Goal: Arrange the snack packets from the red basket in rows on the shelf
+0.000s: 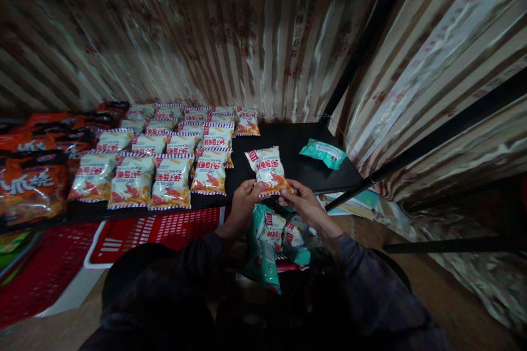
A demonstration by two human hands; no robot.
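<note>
A white and orange snack bag (269, 169) is held by its lower corners over the front edge of the black shelf (284, 137). My left hand (246, 200) pinches the left corner and my right hand (302, 202) the right one. To the left, several matching bags (172, 180) stand in rows on the shelf. A green packet (324, 153) lies on the shelf to the right. Below my hands, more white bags (272, 229) and green packets (265, 263) sit in a container whose shape is mostly hidden.
Orange and black snack bags (33, 189) fill the shelf's far left. Red baskets (160, 230) stand beneath. Dark metal bars (411, 148) cross the right side, and a striped curtain (263, 38) hangs behind.
</note>
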